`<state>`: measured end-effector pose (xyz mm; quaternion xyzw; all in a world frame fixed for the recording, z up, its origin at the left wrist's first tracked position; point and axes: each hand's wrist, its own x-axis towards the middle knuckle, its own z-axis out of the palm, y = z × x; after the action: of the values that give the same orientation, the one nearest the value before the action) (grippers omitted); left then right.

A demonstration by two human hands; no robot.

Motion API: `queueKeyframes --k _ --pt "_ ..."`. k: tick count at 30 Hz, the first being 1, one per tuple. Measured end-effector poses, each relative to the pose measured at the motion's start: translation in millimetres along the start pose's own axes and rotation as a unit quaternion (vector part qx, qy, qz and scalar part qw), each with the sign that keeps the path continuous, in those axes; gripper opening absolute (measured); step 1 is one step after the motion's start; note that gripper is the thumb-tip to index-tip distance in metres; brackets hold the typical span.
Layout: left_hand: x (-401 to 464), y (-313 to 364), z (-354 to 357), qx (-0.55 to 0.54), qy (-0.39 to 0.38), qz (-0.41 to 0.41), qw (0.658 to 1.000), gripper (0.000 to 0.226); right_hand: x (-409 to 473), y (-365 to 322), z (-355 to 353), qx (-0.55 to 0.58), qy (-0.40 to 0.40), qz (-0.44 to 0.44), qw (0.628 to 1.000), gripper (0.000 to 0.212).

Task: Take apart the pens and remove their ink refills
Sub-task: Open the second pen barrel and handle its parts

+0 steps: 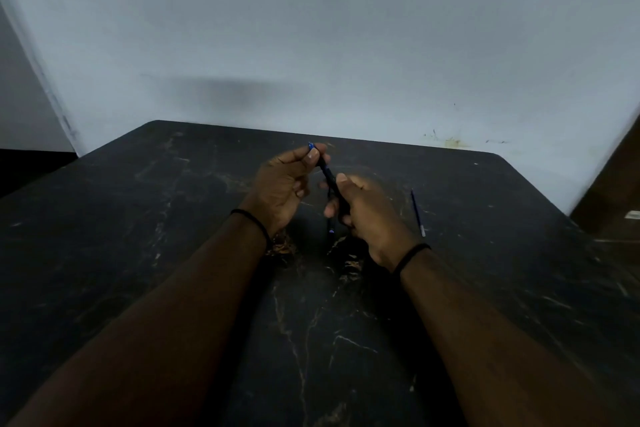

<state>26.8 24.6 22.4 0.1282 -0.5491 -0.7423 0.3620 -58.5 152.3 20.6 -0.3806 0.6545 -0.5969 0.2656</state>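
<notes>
Above the dark marbled bench, the left hand is pinching the blue end of a dark pen while the right hand is gripping its barrel. A loose refill is lying to the right.

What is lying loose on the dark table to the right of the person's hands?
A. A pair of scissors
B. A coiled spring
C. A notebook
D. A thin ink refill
D: a thin blue ink refill lies by itself on the table, apart from the right hand, while both hands hold a dark pen, the left hand at its blue tip.
</notes>
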Motion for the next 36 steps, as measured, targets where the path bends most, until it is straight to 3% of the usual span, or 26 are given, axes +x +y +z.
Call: queueKeyframes --k 3,8,18,22,26,33,36 --pt "-1.6 0.4 -0.2 0.007 0.0 0.0 1.0 0.016 0.7 2.2 0.2 -0.019 0.006 -0.009 1.0 0.033" --pt "-2.3 0.3 0.0 0.017 -0.004 0.004 1.0 0.017 -1.5 2.8 1.5 0.015 0.018 -0.028 0.999 0.009" --pt "0.1 -2.1 -0.7 0.016 -0.008 0.008 1.0 0.016 0.9 1.6 4.0 -0.015 0.041 -0.019 0.999 0.035" --pt "-0.3 -2.6 0.4 0.016 -0.007 0.012 1.0 0.017 0.2 2.7 2.6 -0.05 0.053 -0.041 0.996 0.027" --pt "-1.9 -1.6 0.3 0.02 -0.006 0.003 1.0 0.018 -0.9 3.5 1.8 0.015 0.023 -0.03 0.999 0.008" --pt "-1.5 -1.5 3.1 0.021 -0.007 0.003 1.0 0.017 2.4 0.8 2.7 -0.032 0.055 -0.017 0.998 0.038" --pt "-1.2 -2.2 2.3 0.015 -0.004 0.005 1.0 0.017 0.9 0.8 2.1 -0.05 0.063 -0.033 0.996 0.033"
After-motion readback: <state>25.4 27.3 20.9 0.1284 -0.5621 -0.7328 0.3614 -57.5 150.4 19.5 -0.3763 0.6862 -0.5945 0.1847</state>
